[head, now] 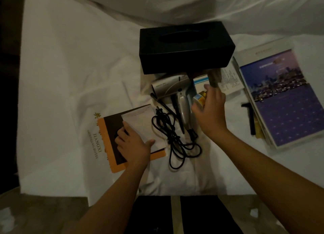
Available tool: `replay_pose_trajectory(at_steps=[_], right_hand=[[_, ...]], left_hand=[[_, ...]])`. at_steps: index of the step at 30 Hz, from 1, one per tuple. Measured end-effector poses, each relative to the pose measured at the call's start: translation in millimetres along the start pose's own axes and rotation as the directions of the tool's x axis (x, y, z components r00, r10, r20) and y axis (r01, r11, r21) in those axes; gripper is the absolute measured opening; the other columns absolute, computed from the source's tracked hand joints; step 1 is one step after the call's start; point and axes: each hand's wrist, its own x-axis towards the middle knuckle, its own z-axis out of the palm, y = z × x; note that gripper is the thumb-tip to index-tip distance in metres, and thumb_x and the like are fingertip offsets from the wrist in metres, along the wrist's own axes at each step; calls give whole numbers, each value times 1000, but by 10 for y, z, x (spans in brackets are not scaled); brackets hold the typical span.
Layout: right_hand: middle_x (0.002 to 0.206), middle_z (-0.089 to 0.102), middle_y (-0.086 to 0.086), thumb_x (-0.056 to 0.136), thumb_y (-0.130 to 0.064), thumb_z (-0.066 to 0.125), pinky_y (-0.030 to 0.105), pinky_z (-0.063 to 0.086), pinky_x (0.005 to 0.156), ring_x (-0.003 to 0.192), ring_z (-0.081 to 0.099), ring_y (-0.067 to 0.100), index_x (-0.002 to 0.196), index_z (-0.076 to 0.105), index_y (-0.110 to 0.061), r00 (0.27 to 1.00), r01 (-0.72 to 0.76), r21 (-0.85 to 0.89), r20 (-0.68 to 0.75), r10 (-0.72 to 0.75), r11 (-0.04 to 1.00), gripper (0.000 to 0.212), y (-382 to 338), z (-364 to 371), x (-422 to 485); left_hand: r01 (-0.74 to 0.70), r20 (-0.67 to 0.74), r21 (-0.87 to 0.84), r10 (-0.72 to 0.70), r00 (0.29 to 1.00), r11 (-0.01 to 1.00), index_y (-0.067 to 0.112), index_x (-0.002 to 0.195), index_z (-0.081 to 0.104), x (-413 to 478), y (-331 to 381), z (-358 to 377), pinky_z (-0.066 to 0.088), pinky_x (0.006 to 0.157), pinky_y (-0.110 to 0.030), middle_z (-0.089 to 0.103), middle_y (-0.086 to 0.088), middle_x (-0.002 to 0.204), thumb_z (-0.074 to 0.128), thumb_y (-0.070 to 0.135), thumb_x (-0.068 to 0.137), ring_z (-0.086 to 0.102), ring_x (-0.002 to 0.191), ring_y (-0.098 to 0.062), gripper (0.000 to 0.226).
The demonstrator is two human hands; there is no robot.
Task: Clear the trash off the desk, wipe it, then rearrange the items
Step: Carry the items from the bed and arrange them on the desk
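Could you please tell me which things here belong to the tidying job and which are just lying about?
Job: notepad under left hand; small box at right hand; hair dryer; tissue box; brochures.
Lying about: bed sheet; bunched bedding.

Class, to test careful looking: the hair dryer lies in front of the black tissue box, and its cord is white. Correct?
Not quite. The head view shows the hair dryer in front of the black tissue box, but its cord is black, not white.
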Motion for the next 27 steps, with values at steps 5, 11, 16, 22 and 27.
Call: replay_pose_trajectory(at_steps=[5,11,16,22,27], right_hand=[[146,25,22,88,-21,59,54,35,100,131,26,42,130,43,-14,1000,23,-389,27,-13,921,45,124,133,26],[121,52,16,84,-5,65,33,46,80,110,53,32,118,46,-12,998,-57,-92,-43,53,994,39,125,54,104],[116,58,8,82,-9,71,11,49,64,103,59,20,113,44,-13,974,-184,267,-83,212,946,42,-73,-118,-186],[102,58,-7,71,-13,81,38,59,75,97,62,15,100,47,-30,912,-398,529,312,265,750,47,-201,-20,-683],[95,54,-8,72,-16,81,28,56,70,87,59,8,101,46,-21,884,-311,347,448,135,885,46,-270,338,-871]], left_hand=[[6,1,-16,-6,1000,1000,7,149,5,41,-40,-10,34,103,-45,20,-17,142,81,55,64,29,125,-37,124],[24,11,-178,-23,1000,984,13,142,20,80,-104,-27,28,105,-44,21,-13,142,86,46,60,27,126,-35,111],[8,57,-246,7,998,969,13,131,30,138,-194,-53,26,107,-42,18,-11,140,84,40,66,23,125,-33,89],[-50,-92,-371,16,996,927,1,120,43,127,-327,-126,38,94,-40,41,-18,127,74,30,81,42,116,-33,58],[140,-150,-290,-190,970,947,6,124,47,214,-610,-294,28,104,-48,30,-14,140,76,36,77,29,126,-37,63]])
